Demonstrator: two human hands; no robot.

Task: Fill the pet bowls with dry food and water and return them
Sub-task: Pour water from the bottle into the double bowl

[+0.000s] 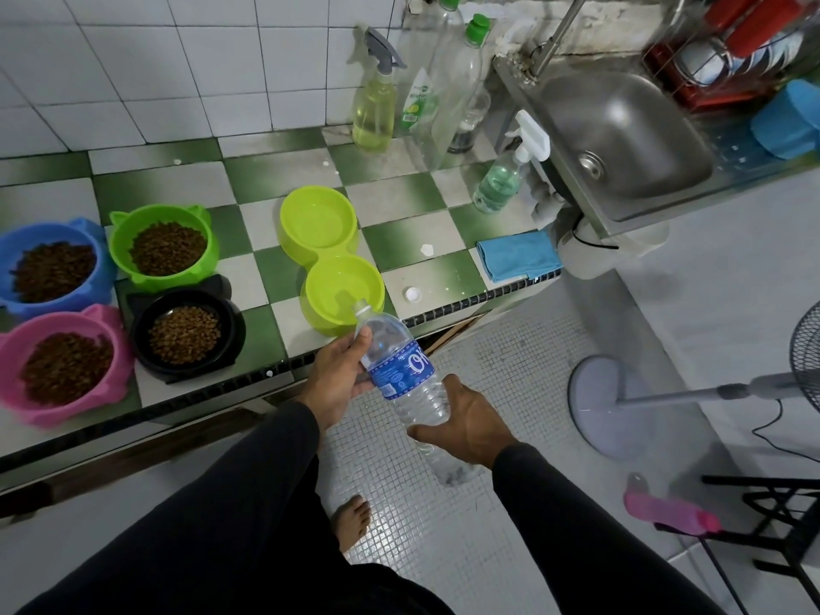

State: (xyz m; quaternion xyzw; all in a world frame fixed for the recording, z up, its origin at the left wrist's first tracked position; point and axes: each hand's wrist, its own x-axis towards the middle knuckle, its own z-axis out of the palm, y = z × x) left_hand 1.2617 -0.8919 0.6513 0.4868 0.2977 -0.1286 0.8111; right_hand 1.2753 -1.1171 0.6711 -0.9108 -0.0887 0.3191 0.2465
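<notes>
Clear plastic, uncapped and banded with a blue label, the water bottle (401,377) lies slanted between both hands out over the near edge of the counter (412,193). Its long axis runs from the open mouth, far and left, down to the base, near and right over the floor. The left hand (339,375) wraps the shoulder just under the neck, fingers curled round the plastic and thumb along its upper side. The right hand (461,430) cups the lower body from the right, fingers curled beneath it.

The mouth hangs right at the near rim of the lime double bowl (330,259), over its nearer well; the farther well sits behind it, toward the wall. Both wells look pale and glossy, but whether water lies in them cannot be told. So the pour depends on one relation: the bowl lies straight ahead of the neck, along the bottle's own axis, and the left hand is the nearer to it, steering, while the right would likely lift the base.

Left of the double bowl, four bowls already hold kibble: green bowl (164,246), blue bowl (53,268), black bowl (186,332), pink bowl (66,366). A small white cap (412,295) rests on the counter just right of the nearer well.
</notes>
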